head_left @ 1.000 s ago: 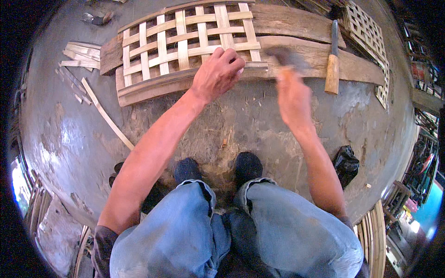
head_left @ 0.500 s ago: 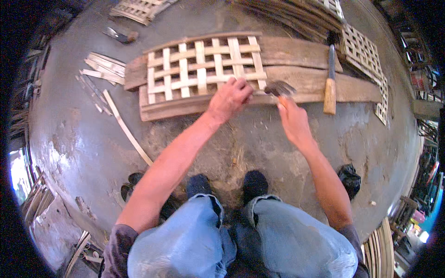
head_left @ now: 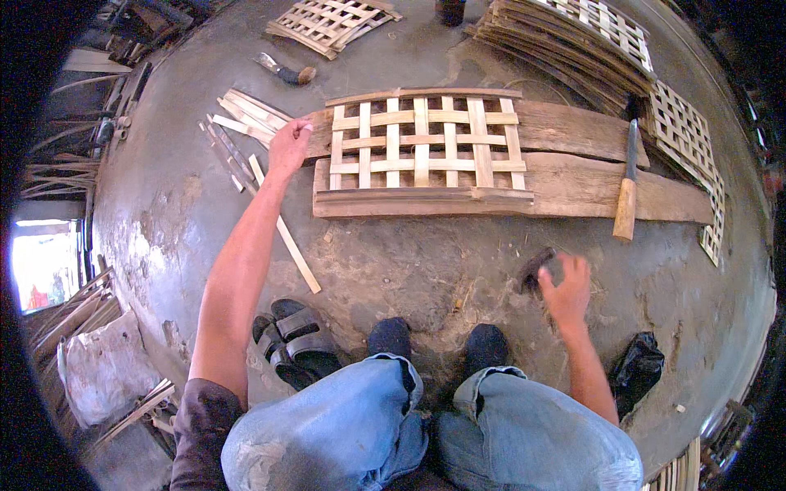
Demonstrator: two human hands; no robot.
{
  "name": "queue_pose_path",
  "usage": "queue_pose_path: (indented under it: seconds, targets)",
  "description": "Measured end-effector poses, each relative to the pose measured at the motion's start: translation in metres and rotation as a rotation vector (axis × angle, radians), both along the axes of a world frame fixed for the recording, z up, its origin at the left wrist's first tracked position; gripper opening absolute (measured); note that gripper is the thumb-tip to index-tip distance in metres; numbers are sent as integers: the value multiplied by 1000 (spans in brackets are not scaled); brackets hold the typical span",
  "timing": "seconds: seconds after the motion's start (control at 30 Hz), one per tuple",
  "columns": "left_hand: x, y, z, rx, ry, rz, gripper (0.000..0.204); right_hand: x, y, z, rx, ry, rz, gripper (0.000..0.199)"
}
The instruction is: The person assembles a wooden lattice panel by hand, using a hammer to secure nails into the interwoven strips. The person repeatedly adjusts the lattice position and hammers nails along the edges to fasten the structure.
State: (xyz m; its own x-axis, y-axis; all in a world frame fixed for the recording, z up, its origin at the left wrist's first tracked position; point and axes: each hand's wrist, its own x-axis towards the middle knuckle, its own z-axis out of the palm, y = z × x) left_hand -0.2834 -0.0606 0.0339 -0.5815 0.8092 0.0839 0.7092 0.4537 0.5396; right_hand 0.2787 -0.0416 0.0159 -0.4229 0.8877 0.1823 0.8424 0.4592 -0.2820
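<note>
Head view looks down on a concrete floor [head_left: 458, 270] where a woven lattice [head_left: 422, 147] of bamboo strips lies flat on two planks [head_left: 573, 184]. The left hand [head_left: 288, 147] reaches out to the lattice's left end, fingers curled at the plank edge just beside loose strips [head_left: 246, 114]; whether it grips anything, I cannot tell. The right hand [head_left: 565, 286] hovers low over the floor, well below the lattice's right corner, fingers spread loosely around a small dark tool [head_left: 536, 270] that is blurred. A hammer [head_left: 628, 184] lies on the planks right of the lattice, above the right hand. One long strip [head_left: 285, 233] lies on the floor beside the left forearm. Sandals [head_left: 295, 340] sit near the knees.
</note>
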Motion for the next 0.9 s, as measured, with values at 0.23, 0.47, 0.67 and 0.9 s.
queue_pose_path:
  seconds: [0.23,0.47,0.67,0.9]
  targets:
    - [17,13,-45,-84,-299,-94,29,-91,162,12,-403,158,83,38]
    - [35,0,-35,103,-941,119,15,-113,177,-15,-572,243,122,28]
    - [52,12,37,473,-929,-33,18,-103,179,33,-541,572,49,28]
    - [57,-29,74,545,-211,-486,24,-56,153,99,-1088,1104,-111,41]
